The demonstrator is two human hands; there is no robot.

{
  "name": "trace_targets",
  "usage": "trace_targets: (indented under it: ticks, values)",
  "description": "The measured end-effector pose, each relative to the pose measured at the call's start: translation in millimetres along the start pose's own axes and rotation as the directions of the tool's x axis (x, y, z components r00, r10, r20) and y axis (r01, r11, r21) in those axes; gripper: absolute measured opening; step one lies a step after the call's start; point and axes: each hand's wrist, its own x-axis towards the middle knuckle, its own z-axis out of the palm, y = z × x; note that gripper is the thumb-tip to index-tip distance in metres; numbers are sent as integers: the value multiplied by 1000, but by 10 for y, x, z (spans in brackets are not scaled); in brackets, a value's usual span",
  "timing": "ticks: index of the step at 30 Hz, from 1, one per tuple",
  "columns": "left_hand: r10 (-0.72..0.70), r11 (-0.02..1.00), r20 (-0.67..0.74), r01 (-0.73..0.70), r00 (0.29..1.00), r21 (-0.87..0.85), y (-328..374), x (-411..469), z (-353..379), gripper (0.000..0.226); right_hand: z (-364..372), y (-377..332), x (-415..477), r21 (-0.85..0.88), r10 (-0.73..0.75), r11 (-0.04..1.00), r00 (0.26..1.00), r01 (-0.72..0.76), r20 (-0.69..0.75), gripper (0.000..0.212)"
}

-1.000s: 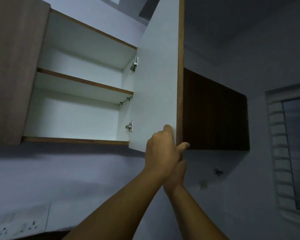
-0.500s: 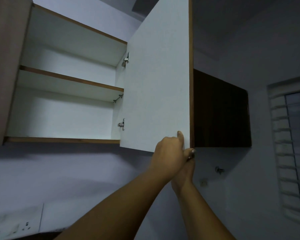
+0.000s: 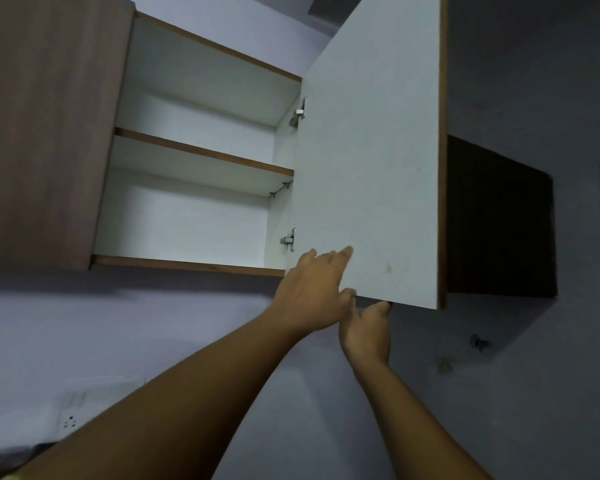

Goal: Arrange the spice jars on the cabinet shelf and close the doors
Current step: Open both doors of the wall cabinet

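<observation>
Up at the door's bottom corner, the left hand lies flat on the white inner face of the open door. Its grip is wide, with the fingers straight and the thumb tucked at the lower edge. The right hand reaches up from below, just beside it. Its thumb meets that same edge, but its fingers are hidden behind the panel, so I cannot tell whether that grip is closed.

Just left of the left hand sits the lower hinge; the upper hinge is higher on the same side. The likeliest trouble is a pinch. If the door swings shut with the left hand on its inner face, the fingers are on the side that meets the cabinet frame. The right hand's fingers could also slip off the thin edge and let the door swing free.

The cabinet fills the upper centre of the frame and is white inside with brown edging. Its middle shelf and floor show no spice jars, and none are in view anywhere, so closing now would probably be premature. The other door, wood-toned, stands at the upper left. A wall socket sits blurred at the lower left.
</observation>
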Motion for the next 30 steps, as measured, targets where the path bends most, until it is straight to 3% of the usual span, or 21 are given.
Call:
trace_targets:
  ticks: [6,15,19,30]
  values:
    - [-123,979,-41,128,992,161,-797,-240,-184,81,499,-195,-128,-24,17,1000,997,-15,71,76]
    - [-281,883,-96,296,955,363,-2247,-664,-509,86,1722,-636,-362,-6,-185,982,960,191,210,81]
    - [-307,834,-115,325,945,446,-2885,-868,-690,85,2408,-852,-528,-38,-331,933,893,358,305,85]
    - [-271,637,-150,294,951,713,-4319,-1296,-1171,86,3896,-1424,-774,22,-518,821,728,571,449,84]
